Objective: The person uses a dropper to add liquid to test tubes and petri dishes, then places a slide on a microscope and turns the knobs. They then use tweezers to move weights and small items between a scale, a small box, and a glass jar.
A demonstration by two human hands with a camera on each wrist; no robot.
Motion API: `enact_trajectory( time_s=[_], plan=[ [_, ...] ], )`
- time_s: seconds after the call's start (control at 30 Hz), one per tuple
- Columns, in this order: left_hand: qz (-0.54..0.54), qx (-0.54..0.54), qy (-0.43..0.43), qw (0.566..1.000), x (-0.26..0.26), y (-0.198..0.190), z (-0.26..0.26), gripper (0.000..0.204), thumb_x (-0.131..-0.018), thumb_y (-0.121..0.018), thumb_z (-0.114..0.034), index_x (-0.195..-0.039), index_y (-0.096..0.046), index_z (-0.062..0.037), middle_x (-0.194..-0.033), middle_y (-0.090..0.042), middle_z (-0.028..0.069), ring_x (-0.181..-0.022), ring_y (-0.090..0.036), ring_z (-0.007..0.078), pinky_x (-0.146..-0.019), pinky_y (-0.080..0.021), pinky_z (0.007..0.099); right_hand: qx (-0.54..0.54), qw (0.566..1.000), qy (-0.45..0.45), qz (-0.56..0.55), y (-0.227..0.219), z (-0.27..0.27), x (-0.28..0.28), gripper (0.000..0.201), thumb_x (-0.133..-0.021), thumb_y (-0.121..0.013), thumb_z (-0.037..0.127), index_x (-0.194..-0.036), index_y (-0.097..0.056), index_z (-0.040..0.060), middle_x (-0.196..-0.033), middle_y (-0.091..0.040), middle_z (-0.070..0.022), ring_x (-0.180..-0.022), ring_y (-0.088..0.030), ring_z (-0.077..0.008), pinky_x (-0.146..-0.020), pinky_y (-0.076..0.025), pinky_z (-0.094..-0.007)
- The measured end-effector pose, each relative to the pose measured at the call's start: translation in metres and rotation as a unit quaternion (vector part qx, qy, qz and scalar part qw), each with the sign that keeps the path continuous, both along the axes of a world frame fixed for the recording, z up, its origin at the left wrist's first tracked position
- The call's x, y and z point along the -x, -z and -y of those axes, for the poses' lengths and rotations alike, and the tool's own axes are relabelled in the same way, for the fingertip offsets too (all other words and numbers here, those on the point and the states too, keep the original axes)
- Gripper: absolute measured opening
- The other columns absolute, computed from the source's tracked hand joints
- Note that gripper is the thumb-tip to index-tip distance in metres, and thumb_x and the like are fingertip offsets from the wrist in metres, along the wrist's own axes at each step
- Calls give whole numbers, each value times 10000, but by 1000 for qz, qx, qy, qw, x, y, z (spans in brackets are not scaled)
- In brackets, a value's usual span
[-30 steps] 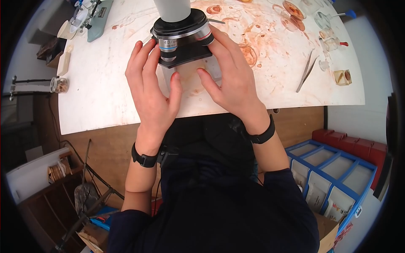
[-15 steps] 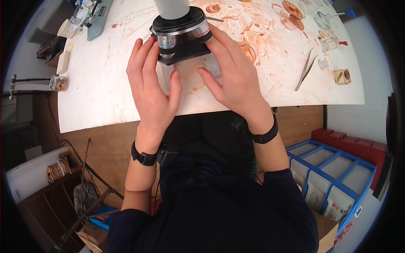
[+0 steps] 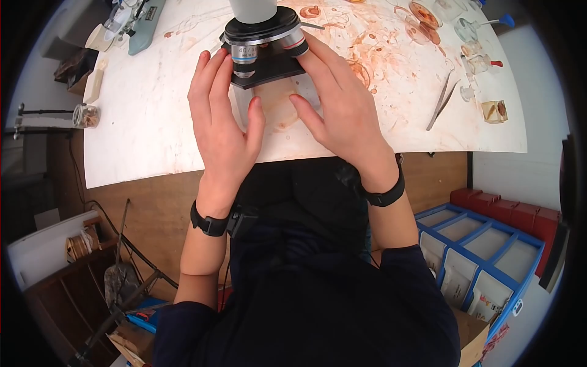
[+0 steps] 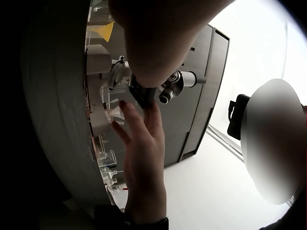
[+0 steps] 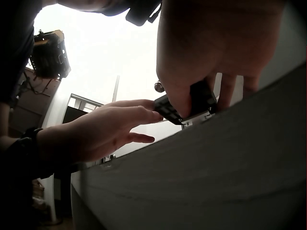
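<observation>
Left-hand fingers [image 3: 211, 76] straight and close together, tips laid against the left edge of the black microscope stage [image 3: 269, 68]; thumb stretched toward the middle, tip down on the pale base below. Nothing gripped there: left hand [image 3: 223, 125] flat and relaxed, palm down. Seen from the right wrist, same hand [image 5: 100, 132] reaching in level, fingers extended toward the stage corner [image 5: 184, 103].

Right-hand fingers [image 3: 321, 61] likewise straight, lying along the right side of the stage beside the objective turret [image 3: 266, 33], thumb angled inward onto the base, its tip well apart from the left thumb's. Right hand [image 3: 342, 113] open, pressing rather than clasping. Whether any fingertip curls under the stage edge: cannot tell.

Microscope standing at the far middle of the white, rust-stained tabletop [image 3: 140, 122], straight ahead of the body, both hands flanking it. From the left wrist, right hand [image 4: 144, 143] rising to the stage [image 4: 144, 93], focus knobs [image 4: 175, 86] just beside.

Black wristbands [image 3: 211, 225] on both wrists. Farther right on the table, tweezers [image 3: 441, 104], small glass vials [image 3: 480, 61] and a clear block [image 3: 495, 111]. Off the table's right side, a blue compartment organiser [image 3: 483, 257].
</observation>
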State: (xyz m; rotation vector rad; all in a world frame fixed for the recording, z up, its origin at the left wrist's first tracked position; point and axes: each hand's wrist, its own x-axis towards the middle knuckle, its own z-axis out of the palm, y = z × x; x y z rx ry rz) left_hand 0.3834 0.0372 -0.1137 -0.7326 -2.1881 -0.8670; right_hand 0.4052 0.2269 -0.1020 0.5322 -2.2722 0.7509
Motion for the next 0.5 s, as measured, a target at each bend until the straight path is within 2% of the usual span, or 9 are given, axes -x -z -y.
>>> enact_trajectory(
  time_s=[0.5],
  plan=[
    [-9, -7, 0, 1000, 1, 3, 0, 585, -818, -662, -10, -1370, -482, 59, -1432, -490, 211, -1389, -418, 406, -1125, -364, 460, 1, 1000, -1, 1, -1, 0, -1, 670, -710, -744, 18, -1347, -539, 41, -1427, -534, -103, -1057, -631, -288, -868, -541, -364]
  ],
)
